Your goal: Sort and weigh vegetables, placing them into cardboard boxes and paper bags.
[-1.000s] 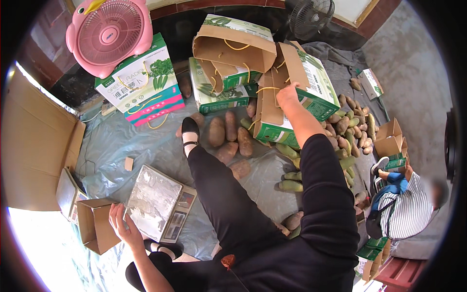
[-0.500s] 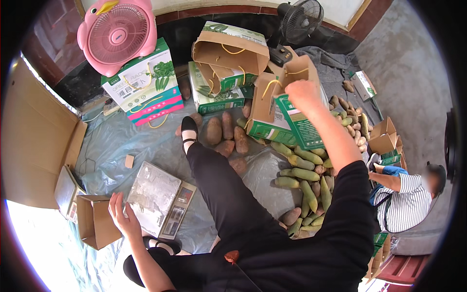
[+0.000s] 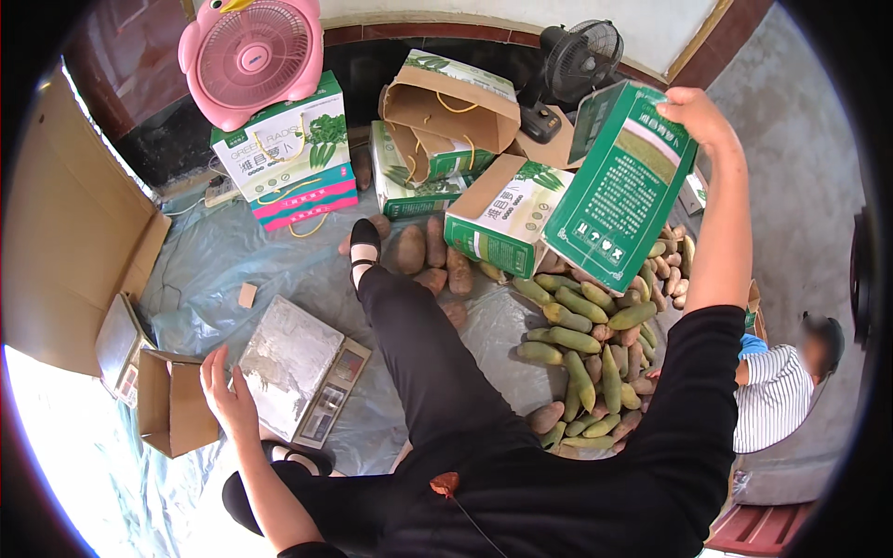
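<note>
Upper right, my right hand (image 3: 698,119) grips the green box (image 3: 621,191) by one top edge; it could slip onto the vegetables (image 3: 579,339). My left hand (image 3: 233,398) is loosely spread.

Saw a plain white wall (image 3: 642,26) along the top, edged below by a dull red band (image 3: 446,31) and glossy black tiling (image 3: 363,74). Noted a yellowish-brown wooden strip (image 3: 699,39) at the upper right, near bare grey concrete floor (image 3: 791,139). Found wrinkled, bluish translucent plastic sheeting (image 3: 195,279) spread leftward, dark red slatted furniture (image 3: 763,530) at lower right, and glaring white light (image 3: 46,446) at lower left.
</note>
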The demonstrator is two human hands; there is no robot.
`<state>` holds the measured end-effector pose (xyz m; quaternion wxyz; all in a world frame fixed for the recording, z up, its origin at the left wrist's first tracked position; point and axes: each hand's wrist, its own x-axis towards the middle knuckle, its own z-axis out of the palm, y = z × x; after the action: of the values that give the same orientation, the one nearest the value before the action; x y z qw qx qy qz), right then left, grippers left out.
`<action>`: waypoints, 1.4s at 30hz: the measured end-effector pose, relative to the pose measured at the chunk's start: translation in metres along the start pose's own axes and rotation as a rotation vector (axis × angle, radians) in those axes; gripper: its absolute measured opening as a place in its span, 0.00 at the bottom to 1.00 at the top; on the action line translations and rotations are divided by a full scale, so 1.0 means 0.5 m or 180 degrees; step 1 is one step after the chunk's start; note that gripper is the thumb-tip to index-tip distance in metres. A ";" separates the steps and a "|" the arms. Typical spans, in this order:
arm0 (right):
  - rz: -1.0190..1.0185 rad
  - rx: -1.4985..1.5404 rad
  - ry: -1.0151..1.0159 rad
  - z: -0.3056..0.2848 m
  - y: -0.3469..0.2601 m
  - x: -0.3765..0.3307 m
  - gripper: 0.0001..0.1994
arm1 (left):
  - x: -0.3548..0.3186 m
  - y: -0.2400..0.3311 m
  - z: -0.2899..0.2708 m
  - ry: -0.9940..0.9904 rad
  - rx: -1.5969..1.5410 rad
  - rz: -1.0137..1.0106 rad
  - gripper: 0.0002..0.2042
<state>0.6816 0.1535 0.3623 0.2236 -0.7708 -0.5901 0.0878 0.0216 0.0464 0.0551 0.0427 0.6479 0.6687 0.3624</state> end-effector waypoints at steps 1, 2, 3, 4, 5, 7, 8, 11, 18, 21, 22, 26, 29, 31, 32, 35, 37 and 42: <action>-0.0010 0.0002 -0.0004 -0.013 -0.016 -0.006 0.07 | -0.001 -0.003 -0.001 0.0007 0.0004 -0.0007 0.17; -0.0040 0.0146 0.0033 -0.023 -0.035 -0.011 0.07 | -0.002 -0.007 0.000 -0.0004 -0.0021 -0.0048 0.17; -0.0071 0.0295 0.0065 -0.029 -0.053 -0.016 0.08 | -0.006 -0.011 0.000 -0.0015 -0.0040 -0.0090 0.17; -0.0075 0.0290 0.0072 -0.039 -0.069 -0.019 0.08 | -0.008 -0.011 0.004 -0.0009 -0.0047 -0.0089 0.17; -0.0210 0.0245 0.0111 -0.046 -0.086 -0.019 0.09 | -0.009 -0.011 0.006 -0.0047 -0.0051 -0.0086 0.17; -0.0469 0.0246 0.0217 -0.044 -0.125 -0.014 0.10 | -0.009 -0.012 0.003 -0.0054 -0.0039 -0.0084 0.17; -0.0491 0.0257 0.0223 -0.039 -0.141 -0.006 0.10 | -0.009 -0.014 0.001 -0.0090 -0.0061 -0.0116 0.17; -0.1107 0.0732 0.0096 -0.013 -0.179 0.034 0.11 | -0.007 -0.012 0.003 -0.0161 -0.0172 -0.0220 0.16; -0.2118 0.1047 -0.0756 0.214 -0.458 -0.006 0.07 | -0.004 -0.014 -0.029 -0.0140 -0.0705 -0.0563 0.14; -0.2765 0.1167 -0.1172 0.317 -0.550 -0.042 0.07 | 0.000 -0.042 -0.042 -0.0024 -0.0826 -0.0754 0.16; -0.3120 0.1149 -0.1393 0.348 -0.583 -0.062 0.06 | 0.001 -0.044 -0.046 0.0100 -0.0768 -0.0737 0.19; -0.4737 0.0988 -0.1351 0.453 -0.673 -0.137 0.07 | 0.013 -0.042 -0.084 0.0614 -0.0270 -0.0374 0.30; -0.5263 0.0890 -0.1396 0.499 -0.706 -0.187 0.06 | 0.025 -0.011 -0.122 0.0611 -0.0281 -0.0403 0.38; -0.5384 0.0933 -0.1521 0.529 -0.720 -0.212 0.06 | 0.020 -0.020 -0.142 0.0389 0.0086 -0.0448 0.38; -0.5474 0.0933 -0.1608 0.543 -0.722 -0.221 0.06 | 0.017 -0.021 -0.157 0.0177 0.0120 -0.0659 0.36; -0.5309 0.1078 -0.1815 0.571 -0.712 -0.217 0.04 | 0.004 -0.028 -0.159 -0.0222 0.0228 -0.0686 0.24; -0.5175 0.1148 -0.1773 0.595 -0.695 -0.204 0.03 | -0.005 -0.001 -0.154 -0.0436 -0.0350 -0.0703 0.19; -0.5086 0.1076 -0.1080 0.670 -0.631 -0.169 0.02 | -0.029 0.011 -0.131 -0.0610 -0.0282 -0.0463 0.12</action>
<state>0.2490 0.2185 0.1965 0.2393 -0.0524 -0.9638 0.1050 -0.0059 0.0046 0.1002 0.1612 0.6268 0.6901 0.3239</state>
